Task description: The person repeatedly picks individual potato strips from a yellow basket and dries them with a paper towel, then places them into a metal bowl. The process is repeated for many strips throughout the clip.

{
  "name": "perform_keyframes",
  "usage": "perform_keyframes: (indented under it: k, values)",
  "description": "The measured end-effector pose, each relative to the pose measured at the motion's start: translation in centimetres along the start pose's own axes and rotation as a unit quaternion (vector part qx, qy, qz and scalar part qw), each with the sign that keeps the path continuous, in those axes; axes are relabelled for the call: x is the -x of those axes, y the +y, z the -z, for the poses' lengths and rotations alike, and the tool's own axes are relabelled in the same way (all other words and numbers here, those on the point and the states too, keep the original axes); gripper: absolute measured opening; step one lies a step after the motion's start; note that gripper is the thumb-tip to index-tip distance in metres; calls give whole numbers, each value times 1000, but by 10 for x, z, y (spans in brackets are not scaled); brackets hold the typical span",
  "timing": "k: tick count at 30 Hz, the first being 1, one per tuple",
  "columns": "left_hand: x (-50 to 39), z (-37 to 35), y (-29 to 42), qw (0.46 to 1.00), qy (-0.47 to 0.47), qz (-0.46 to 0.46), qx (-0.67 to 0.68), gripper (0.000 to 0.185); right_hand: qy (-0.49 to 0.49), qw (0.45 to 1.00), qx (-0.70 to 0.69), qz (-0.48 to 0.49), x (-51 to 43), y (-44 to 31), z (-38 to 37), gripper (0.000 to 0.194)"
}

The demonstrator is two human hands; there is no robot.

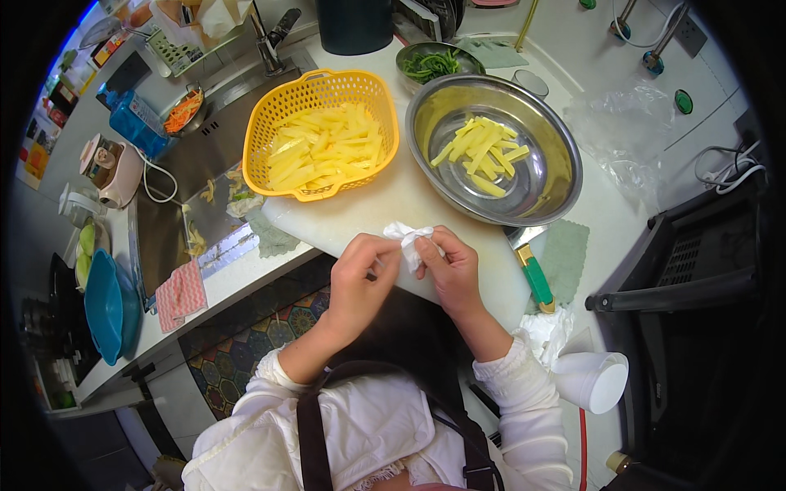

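My right hand (449,270) grips a crumpled white tissue (410,242) above the near edge of a white cutting board (368,215). Beside it, the fingertips of my left hand (363,288) meet the tissue's left side; whether they pinch it I cannot tell. Beyond my hands stands a yellow plastic basket (393,123) full of pale yellow cut sticks, perhaps potato (325,144). To its right a steel bowl (552,141) holds a smaller heap of such sticks (482,147). A green-handled knife (535,279) lies right of the board, its blade partly under the bowl.
Left is a steel sink (166,215) with peelings. A pink striped cloth (181,294) hangs over the counter edge near a blue basin (110,307). Behind stands a bowl of green vegetables (431,66). At right are a green cloth (565,258), white cups (592,380) and a black appliance (694,344).
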State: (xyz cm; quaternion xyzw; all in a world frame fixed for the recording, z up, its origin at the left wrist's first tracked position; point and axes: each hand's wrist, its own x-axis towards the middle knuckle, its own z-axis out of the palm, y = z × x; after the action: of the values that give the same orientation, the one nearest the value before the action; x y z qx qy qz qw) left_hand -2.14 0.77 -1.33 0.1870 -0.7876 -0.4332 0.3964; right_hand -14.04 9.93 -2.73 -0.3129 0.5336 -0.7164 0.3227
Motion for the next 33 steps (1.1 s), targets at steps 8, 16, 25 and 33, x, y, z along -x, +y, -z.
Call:
perform_keyframes:
  k: [8, 16, 25, 33]
  values:
    - [2, 3, -4, 966, -72, 180, 172, 25, 5, 999, -29, -12, 1, -1, -1, 20]
    - [-5, 9, -5, 860, -21, 310, 405, 26, 15, 991, -120, -64, -2, 0, 1, 33]
    - [-4, 6, 0, 898, 22, 256, 358, 19, -40, 999, 4, 1, 4, -4, -9, 20]
    - [-1, 6, -2, 911, -5, 253, 324, 15, -24, 987, 158, -31, 10, -2, -7, 17]
